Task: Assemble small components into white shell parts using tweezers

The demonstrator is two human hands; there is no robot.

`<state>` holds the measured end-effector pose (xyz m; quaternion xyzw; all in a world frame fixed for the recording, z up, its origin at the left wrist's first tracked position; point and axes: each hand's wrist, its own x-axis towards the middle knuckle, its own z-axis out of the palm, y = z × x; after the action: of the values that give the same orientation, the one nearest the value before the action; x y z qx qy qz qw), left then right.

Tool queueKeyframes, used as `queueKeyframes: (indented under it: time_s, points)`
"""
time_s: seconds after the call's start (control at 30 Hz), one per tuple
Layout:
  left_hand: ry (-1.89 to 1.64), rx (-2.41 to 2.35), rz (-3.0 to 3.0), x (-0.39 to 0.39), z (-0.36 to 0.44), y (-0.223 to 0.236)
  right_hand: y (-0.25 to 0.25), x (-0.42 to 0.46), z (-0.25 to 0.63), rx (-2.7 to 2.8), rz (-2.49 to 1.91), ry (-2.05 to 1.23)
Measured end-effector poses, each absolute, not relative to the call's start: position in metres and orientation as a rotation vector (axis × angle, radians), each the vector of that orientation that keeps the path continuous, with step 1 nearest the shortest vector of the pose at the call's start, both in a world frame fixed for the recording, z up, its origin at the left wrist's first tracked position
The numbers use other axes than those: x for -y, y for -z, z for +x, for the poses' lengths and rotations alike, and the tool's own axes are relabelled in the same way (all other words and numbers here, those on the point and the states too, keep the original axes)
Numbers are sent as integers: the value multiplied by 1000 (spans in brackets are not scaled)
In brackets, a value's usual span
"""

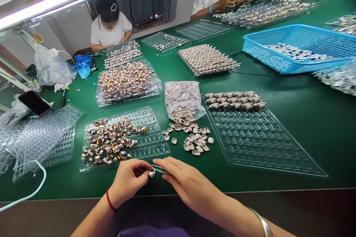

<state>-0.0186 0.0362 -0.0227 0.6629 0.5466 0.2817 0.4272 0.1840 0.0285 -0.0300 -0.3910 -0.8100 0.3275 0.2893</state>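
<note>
Near the table's front edge, my left hand (129,179) pinches a small whitish earbud part (151,173) between thumb and fingertips. My right hand (185,177) is closed on slim metal tweezers (159,169), their tips at the earbud part. Just beyond my left hand lies a clear plastic tray (155,150) partly filled with earbud parts (111,142) showing yellow and dark red bits. Past my right hand, loose beige shells (197,143) spill from a clear bag (182,90). To the right, another clear tray (258,140) has beige pieces (236,100) along its far rows.
Stacked filled trays (125,79) stand behind. A tray of beige pieces (207,59) and a blue basket (289,67) lie farther right. At left are empty clear trays (41,137), a phone (35,102) and a white cable (41,185). Two people sit across the green table (178,189).
</note>
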Motion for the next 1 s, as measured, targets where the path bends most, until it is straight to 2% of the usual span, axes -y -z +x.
queueKeyframes:
  time_s: [0.37,1.0]
  points:
    - [-664,-1380,1647,-34,-18,22,25,-27,173,2522,-1050,-189]
    - [-651,-1383,1600,-35,-17,23,19,-19,165,2528,-1082,160]
